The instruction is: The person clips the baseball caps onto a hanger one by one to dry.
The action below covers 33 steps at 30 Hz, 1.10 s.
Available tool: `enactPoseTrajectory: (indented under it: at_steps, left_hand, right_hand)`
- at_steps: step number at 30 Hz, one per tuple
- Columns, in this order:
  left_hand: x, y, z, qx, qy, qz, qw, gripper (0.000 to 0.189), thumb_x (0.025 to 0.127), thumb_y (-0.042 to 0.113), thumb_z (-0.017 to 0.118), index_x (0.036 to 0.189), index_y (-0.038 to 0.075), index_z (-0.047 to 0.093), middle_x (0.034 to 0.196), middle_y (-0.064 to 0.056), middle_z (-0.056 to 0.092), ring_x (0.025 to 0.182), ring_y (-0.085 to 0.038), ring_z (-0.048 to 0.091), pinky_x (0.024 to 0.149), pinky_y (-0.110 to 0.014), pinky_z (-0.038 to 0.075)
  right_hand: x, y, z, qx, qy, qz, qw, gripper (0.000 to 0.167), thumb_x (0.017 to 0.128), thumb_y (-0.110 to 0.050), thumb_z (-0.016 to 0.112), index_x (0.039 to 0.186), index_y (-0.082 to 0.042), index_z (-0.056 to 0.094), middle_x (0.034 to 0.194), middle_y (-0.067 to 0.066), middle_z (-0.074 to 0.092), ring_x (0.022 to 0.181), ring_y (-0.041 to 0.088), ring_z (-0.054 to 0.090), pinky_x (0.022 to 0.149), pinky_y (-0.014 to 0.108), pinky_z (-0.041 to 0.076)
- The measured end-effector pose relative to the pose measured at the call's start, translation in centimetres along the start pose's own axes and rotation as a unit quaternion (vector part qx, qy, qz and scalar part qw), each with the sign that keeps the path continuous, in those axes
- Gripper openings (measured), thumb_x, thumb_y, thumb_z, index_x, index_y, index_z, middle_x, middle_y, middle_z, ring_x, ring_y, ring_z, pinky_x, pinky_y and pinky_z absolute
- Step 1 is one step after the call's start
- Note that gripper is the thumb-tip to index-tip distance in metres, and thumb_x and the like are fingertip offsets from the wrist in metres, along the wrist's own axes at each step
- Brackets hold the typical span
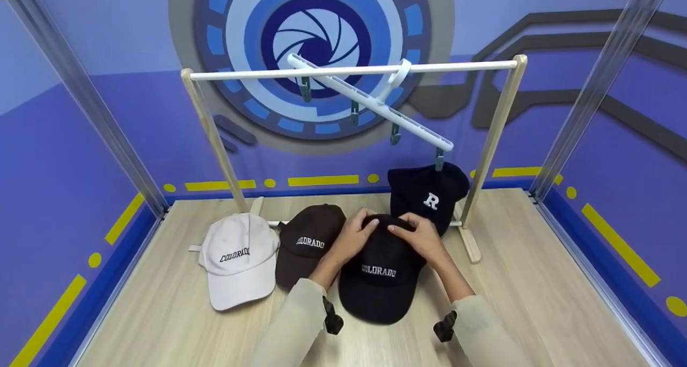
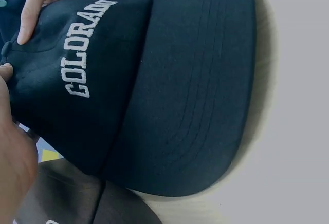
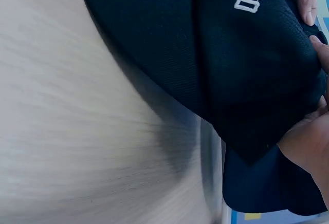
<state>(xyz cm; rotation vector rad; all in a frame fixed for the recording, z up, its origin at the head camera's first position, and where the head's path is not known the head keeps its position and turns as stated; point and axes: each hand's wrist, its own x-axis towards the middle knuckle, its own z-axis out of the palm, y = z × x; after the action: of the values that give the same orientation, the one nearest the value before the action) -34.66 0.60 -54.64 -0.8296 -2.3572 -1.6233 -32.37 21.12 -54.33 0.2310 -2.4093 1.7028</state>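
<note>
Both hands pinch the top of a black baseball cap (image 1: pixel 378 294) lettered COLORADO, its brim pointing toward the person. The left hand (image 1: pixel 351 237) grips the left side of the crown, thumb on top. On the crown's other side, the right hand (image 1: pixel 424 241) holds it the same way; the fingers beneath the fabric are partly hidden. Behind the right hand, a dark cap with an R (image 1: pixel 418 187) hangs from a clip (image 1: pixel 440 160) at the near end of a white hanger (image 1: pixel 370 100). The left wrist view shows the held cap's brim (image 2: pixel 190 85) large.
A brown cap (image 1: pixel 308 243) and a white cap (image 1: pixel 241 281) lie left of the held one. The hanger hooks over the white rail (image 1: pixel 241 75) of a wooden-legged rack (image 1: pixel 496 131). Several clips hang from it, including a left one (image 1: pixel 305 88). Walls enclose the wooden table (image 1: pixel 536 297).
</note>
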Motion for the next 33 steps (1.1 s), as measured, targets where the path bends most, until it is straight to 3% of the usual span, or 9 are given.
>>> enactPoseTrajectory:
  at_steps: [4, 9, 15, 23, 27, 33]
  left_hand:
    - [-0.3, 0.5, 0.0, -0.005, -0.005, 0.004, 1.0, 0.014, 0.104, 0.016, 0.058, 0.112, 0.005, 0.063, 0.111, -0.007, 0.065, 0.107, -0.019, 0.06, 0.099, -0.036, 0.046]
    - [-0.6, 1.2, 0.2, -0.01, -0.015, 0.008, 0.9998, 0.015, 0.105, 0.018, 0.057, 0.113, 0.007, 0.063, 0.112, -0.005, 0.063, 0.107, -0.017, 0.059, 0.098, -0.035, 0.046]
    - [-0.6, 1.8, 0.4, -0.031, -0.021, 0.01, 0.9992, 0.016, 0.105, 0.02, 0.057, 0.114, 0.009, 0.064, 0.112, -0.004, 0.064, 0.106, -0.016, 0.06, 0.096, -0.034, 0.047]
    - [-0.2, 3.2, 0.8, 0.025, -0.03, 0.063, 0.9972, 0.017, 0.105, 0.021, 0.058, 0.114, 0.009, 0.064, 0.11, -0.003, 0.064, 0.105, -0.014, 0.061, 0.096, -0.031, 0.049]
    - [0.2, 3.8, 0.9, 0.03, -0.024, 0.075, 0.9965, 0.017, 0.104, 0.02, 0.058, 0.114, 0.006, 0.064, 0.109, -0.004, 0.065, 0.104, -0.014, 0.062, 0.097, -0.031, 0.049]
    - [0.2, 4.2, 1.0, 0.026, -0.013, 0.069, 0.9972, 0.016, 0.103, 0.018, 0.06, 0.112, 0.006, 0.065, 0.107, -0.004, 0.065, 0.103, -0.013, 0.061, 0.096, -0.03, 0.049]
  right_hand:
    - [-0.2, 0.4, -0.4, 0.005, -0.053, 0.017, 0.9984, 0.023, 0.091, -0.025, 0.079, 0.103, -0.006, 0.074, 0.102, 0.003, 0.072, 0.093, 0.014, 0.062, 0.085, 0.026, 0.047]
    - [-0.3, 0.3, -1.3, 0.02, -0.151, 0.048, 0.9871, 0.033, 0.097, -0.032, 0.071, 0.119, -0.008, 0.073, 0.113, 0.005, 0.072, 0.1, 0.017, 0.066, 0.089, 0.029, 0.051]
    - [-0.2, 0.2, -2.0, 0.057, -0.199, 0.053, 0.9768, 0.037, 0.099, -0.032, 0.067, 0.121, -0.002, 0.07, 0.111, 0.007, 0.072, 0.099, 0.018, 0.068, 0.088, 0.029, 0.053]
    - [-0.3, 0.0, -3.2, 0.108, -0.315, 0.079, 0.9397, 0.047, 0.103, -0.025, 0.058, 0.137, 0.008, 0.055, 0.127, 0.014, 0.065, 0.114, 0.021, 0.065, 0.097, 0.032, 0.051]
    - [-0.4, -0.3, -3.4, 0.139, -0.331, 0.084, 0.9295, 0.058, 0.104, -0.024, 0.057, 0.15, 0.006, 0.04, 0.143, 0.018, 0.054, 0.128, 0.025, 0.057, 0.105, 0.034, 0.046]
    - [-0.7, -0.6, -3.6, 0.15, -0.321, 0.08, 0.9319, 0.067, 0.104, -0.027, 0.057, 0.159, -0.001, 0.027, 0.154, 0.018, 0.043, 0.136, 0.027, 0.049, 0.109, 0.035, 0.042]
